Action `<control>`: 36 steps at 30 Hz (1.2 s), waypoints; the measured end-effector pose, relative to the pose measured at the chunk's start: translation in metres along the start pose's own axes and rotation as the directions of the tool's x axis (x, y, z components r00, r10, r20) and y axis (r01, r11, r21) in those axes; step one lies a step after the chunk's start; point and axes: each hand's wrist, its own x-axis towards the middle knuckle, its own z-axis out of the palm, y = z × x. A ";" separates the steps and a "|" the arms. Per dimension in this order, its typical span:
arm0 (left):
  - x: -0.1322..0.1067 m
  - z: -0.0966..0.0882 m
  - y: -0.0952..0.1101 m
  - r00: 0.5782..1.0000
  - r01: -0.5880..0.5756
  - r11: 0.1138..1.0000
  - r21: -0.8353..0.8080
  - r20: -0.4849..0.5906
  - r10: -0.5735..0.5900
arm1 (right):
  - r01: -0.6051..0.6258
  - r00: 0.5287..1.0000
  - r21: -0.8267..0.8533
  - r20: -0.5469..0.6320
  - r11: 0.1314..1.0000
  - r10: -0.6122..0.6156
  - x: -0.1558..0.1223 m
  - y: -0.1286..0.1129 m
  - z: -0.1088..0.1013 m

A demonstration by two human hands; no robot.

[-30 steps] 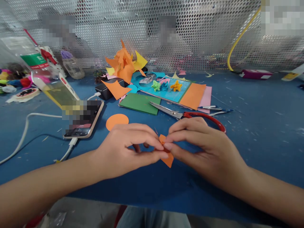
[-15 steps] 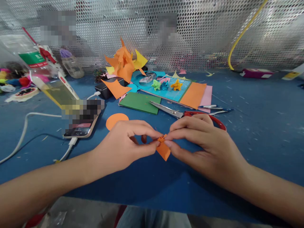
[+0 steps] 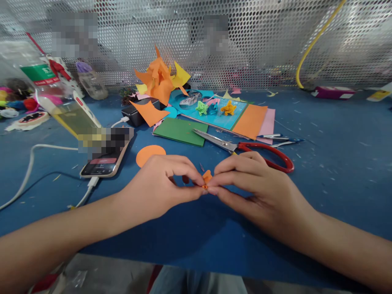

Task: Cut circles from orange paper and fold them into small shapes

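Note:
A small folded piece of orange paper (image 3: pixel 207 176) is pinched between both hands above the front of the blue table (image 3: pixel 196 237). My left hand (image 3: pixel 163 179) grips its left side between thumb and index finger. From the right, my right hand (image 3: pixel 254 183) holds it with thumb and fingertips, so much of the paper is hidden. Just beyond my right hand lie scissors (image 3: pixel 226 145) with red handles, their blades over a stack of green paper (image 3: pixel 182 131). An orange paper circle (image 3: pixel 150 155) rests behind my left hand.
Small folded paper shapes, green (image 3: pixel 202 108) and yellow-orange (image 3: pixel 228 108), sit on blue paper. Orange scraps (image 3: pixel 157 77) pile up behind. At left are a charging phone (image 3: pixel 105 159) and a bottle (image 3: pixel 58 90). Pens (image 3: pixel 288 141) lie right of the scissors. A perforated metal panel (image 3: pixel 260 45) stands behind.
The orange paper has turned in my fingers: its loose end pointed down towards me and now sticks up, away from me. My right hand has shifted slightly left, uncovering more of the scissors' handle.

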 end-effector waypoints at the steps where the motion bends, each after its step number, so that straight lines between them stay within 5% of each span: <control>1: 0.000 0.000 0.000 1.000 0.007 1.000 0.005 0.005 -0.007 | -0.011 1.000 0.013 0.005 1.000 0.011 0.000 0.001 -0.001; 11: 0.003 0.010 -0.007 0.981 0.099 0.972 0.212 0.144 -0.132 | -0.235 0.935 0.017 0.279 0.972 0.222 0.000 0.010 0.003; 24: 0.006 0.006 -0.015 0.929 0.180 0.968 0.177 0.293 -0.226 | -0.277 0.912 -0.002 0.314 0.961 0.264 -0.004 0.011 0.008; 32: 0.003 0.001 -0.018 0.944 -0.016 0.957 0.288 0.320 -0.080 | -0.218 0.908 0.004 0.367 0.976 0.201 -0.005 0.013 0.008; 36: -0.002 0.001 -0.014 0.937 -0.235 0.856 0.460 0.342 0.074 | -0.198 0.901 -0.007 0.392 0.980 0.185 -0.005 0.014 0.008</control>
